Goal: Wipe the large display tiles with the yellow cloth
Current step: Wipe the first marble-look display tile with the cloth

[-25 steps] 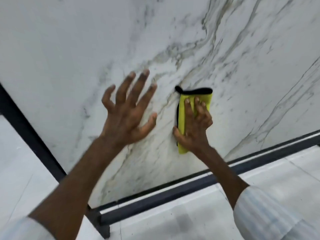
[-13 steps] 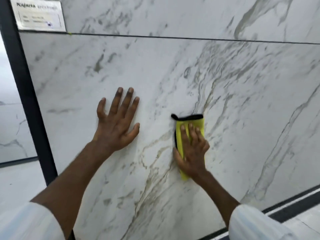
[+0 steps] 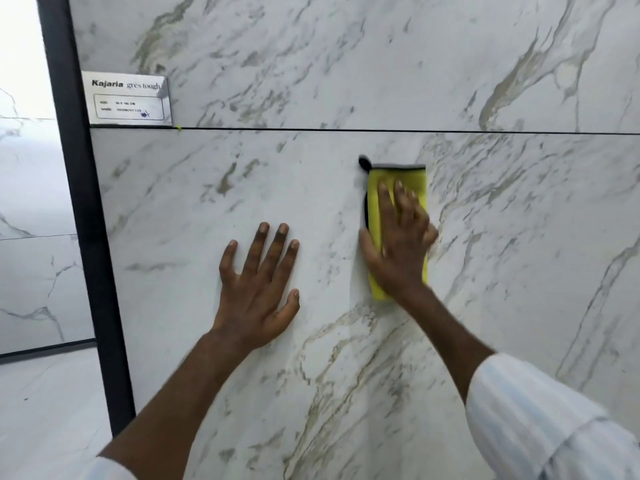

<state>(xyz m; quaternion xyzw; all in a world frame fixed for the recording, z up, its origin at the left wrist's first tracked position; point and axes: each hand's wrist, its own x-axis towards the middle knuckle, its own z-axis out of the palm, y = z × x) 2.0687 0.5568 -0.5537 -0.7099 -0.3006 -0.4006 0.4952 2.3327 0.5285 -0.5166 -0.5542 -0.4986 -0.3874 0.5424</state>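
A large white marble-look display tile (image 3: 502,254) with grey-gold veins stands upright and fills most of the view. A second tile (image 3: 346,64) sits above it, past a thin dark joint. My right hand (image 3: 401,247) presses a folded yellow cloth (image 3: 419,181) with black edging flat against the lower tile, just under the joint. The fingers lie straight over the cloth and look blurred. My left hand (image 3: 259,289) rests flat on the same tile with fingers spread, lower and to the left of the cloth.
A black metal frame post (image 3: 86,237) runs down the left edge of the tiles. A silver label plate (image 3: 128,100) is fixed at the upper tile's bottom left corner. More marble tiles (image 3: 31,271) and pale floor (image 3: 52,410) lie left of the post.
My right hand has slid the cloth upward on the tile, close under the joint. The view has tilted up, so the bottom rail is out of sight. My left hand stays flat on the tile.
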